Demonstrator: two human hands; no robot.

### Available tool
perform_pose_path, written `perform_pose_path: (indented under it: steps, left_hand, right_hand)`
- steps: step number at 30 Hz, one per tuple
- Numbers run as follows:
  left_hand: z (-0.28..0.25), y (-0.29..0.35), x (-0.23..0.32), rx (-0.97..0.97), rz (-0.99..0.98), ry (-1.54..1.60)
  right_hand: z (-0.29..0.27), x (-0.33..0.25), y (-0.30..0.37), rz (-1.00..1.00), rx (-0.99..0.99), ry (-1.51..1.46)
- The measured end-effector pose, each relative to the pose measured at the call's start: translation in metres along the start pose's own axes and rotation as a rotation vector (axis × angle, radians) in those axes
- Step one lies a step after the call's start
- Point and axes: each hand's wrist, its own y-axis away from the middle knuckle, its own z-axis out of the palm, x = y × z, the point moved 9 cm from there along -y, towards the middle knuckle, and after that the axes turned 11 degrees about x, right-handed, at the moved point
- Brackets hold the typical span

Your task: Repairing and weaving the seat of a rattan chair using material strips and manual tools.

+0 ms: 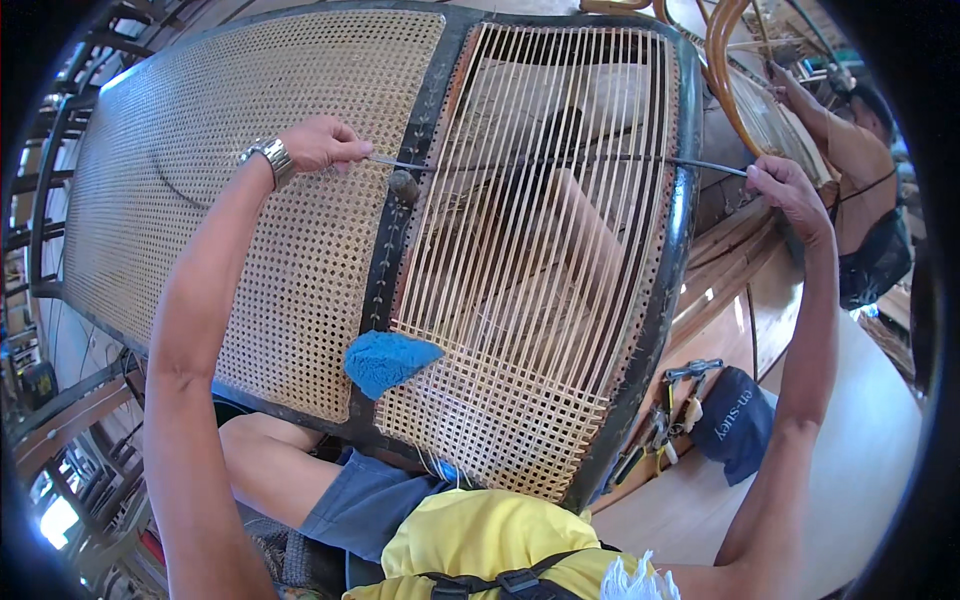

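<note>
1. Rod [710,166]: end portions covered by the left hand [322,143] and the right hand [792,195]; its over-and-under course through the strands [545,215] is too fine to trace.
2. Limb [585,225] below the panel: partly masked by strands; its owner cannot be determined.
3. Blue sponge [388,362]: conceals the weave and frame directly beneath.
4. Tools [690,370]: small and overlapping; individual kinds indistinct.
5. Co-worker [862,180]: object in the grasp too small to identify.
6. Furniture [46,290]: truncated by the dark rim, left.
7. White fringe [635,580]: truncated by the lower edge.
</note>
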Motion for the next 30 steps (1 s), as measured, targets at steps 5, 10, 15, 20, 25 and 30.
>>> perform_pose_path:
  steps: [5, 10, 15, 20, 25, 30]
  left_hand:
    - [-0.031, -0.011, 0.000, 0.363, 0.086, -0.387]
    - [-0.110, -0.013, -0.029, 0.569, 0.098, -0.504]
    - [-0.267, 0.065, -0.149, 0.639, 0.158, -0.685]
    - [-0.469, 0.216, -0.187, 1.005, -0.347, -1.065]
    - [-0.390, 0.222, -0.056, 1.290, 0.026, -1.346]
    - [-0.126, 0.261, 0.059, 1.088, 0.451, -0.602]
  right_hand:
    - [0.000, -0.022, -0.010, -0.092, 0.058, 0.088]
    - [0.013, -0.009, -0.029, -0.141, 0.083, 0.107]
    - [-0.002, 0.008, -0.014, -0.105, 0.068, 0.108]
    - [-0.022, 0.007, 0.007, -0.079, 0.153, 0.070]
    - [-0.036, 0.029, 0.015, -0.154, 0.296, 0.249]
    - [-0.043, 0.018, 0.089, -0.377, 0.684, 0.330]
